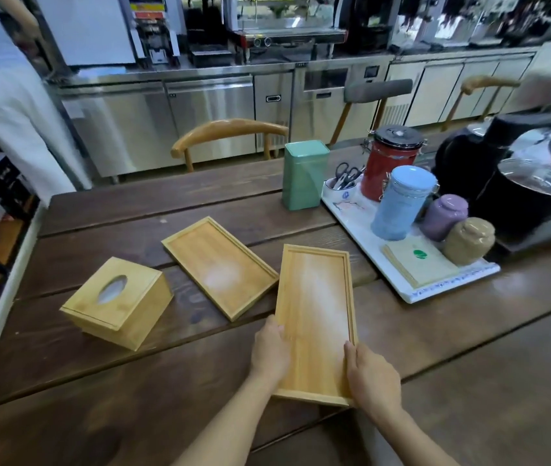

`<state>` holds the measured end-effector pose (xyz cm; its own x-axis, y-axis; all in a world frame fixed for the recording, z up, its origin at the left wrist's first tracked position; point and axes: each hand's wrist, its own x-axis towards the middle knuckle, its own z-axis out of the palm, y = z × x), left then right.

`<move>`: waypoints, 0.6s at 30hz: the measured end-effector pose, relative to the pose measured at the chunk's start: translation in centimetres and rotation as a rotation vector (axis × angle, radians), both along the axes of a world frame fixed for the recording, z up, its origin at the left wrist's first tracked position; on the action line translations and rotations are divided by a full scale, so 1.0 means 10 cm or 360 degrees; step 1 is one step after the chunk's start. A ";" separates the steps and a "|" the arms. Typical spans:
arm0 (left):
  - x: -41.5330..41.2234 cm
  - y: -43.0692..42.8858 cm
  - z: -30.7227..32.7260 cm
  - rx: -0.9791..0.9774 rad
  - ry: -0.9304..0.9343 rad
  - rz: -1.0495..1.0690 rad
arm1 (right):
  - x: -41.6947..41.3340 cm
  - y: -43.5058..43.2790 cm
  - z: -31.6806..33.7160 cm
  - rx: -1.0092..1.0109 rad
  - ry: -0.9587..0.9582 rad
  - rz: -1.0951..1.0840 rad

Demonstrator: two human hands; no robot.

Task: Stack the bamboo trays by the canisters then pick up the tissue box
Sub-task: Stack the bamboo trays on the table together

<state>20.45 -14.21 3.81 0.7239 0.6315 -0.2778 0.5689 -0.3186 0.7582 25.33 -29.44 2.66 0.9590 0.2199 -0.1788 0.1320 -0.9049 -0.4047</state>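
**Head view: both hands gripping the near tray**

I am holding the near bamboo tray [314,317] on the bench [132,381], left hand [270,354] and right hand [371,381] closing their grip on its long sides. The second tray [219,266] is lying just left, the tissue box [117,302] farther left.

A white serving tray [418,290] on the dark wooden desk [132,381] carries a cup of scissors [343,183]. Black pots [519,196] sit right; wooden chairs [227,132] beyond.
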 end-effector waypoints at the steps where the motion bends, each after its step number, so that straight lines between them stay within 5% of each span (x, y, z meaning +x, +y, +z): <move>1: 0.03 -0.01 -0.02 0.0019 0.0004 -0.0012 | 0.02 -0.01 -0.02 -0.0028 -0.0001 0.0000; 18: 0.13 -0.06 -0.26 0.0093 -0.0081 0.0108 | 0.24 -0.12 -0.19 -0.0166 -0.0118 0.0142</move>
